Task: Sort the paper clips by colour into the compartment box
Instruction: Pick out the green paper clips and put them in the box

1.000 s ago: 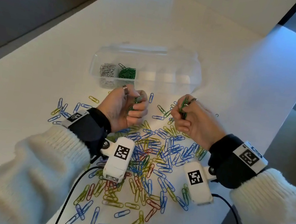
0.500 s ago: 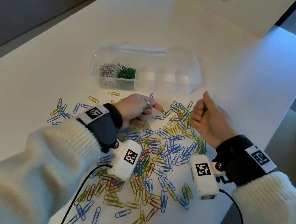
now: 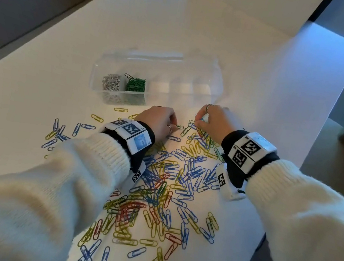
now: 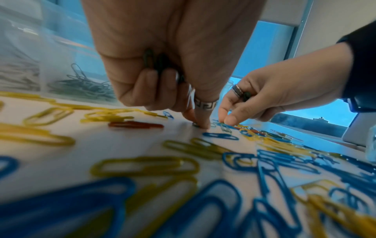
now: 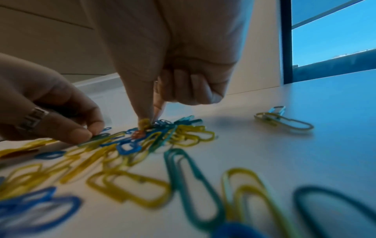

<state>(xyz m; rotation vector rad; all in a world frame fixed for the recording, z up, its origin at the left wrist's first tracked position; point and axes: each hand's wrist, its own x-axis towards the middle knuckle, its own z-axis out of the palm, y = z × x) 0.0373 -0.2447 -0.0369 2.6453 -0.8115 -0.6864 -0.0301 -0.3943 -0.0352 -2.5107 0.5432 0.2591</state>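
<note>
Fingers of the left hand [image 3: 160,119] are curled, thumb and forefinger pinching a green clip [image 3: 179,127] flat on the table [image 3: 253,80], while the wrist view shows more green clips tucked in the palm [image 4: 154,62]. The right hand [image 3: 215,123] likewise pinches down with thumb and forefinger into the pile's twelve-o'clock edge; which clip it has I cannot tell, and dark green clips show against its ringed finger [image 4: 246,95].

Two hands, one compartment box [image 3: 198,71]. Two compartments at its nine-o'clock end are filled: silver clips [image 3: 111,81] outermost, green clips [image 3: 136,84] beside them. The loose paper clips [image 3: 170,189], blue, yellow, red and a few green, are too many to count and point every way.

The box's long axis runs from nine to three o'clock, at twelve o'clock from the hands. The pinched clip lies along the same line.

A second ago both hands were raised, fists holding green clips; now both are down at the pile.
</note>
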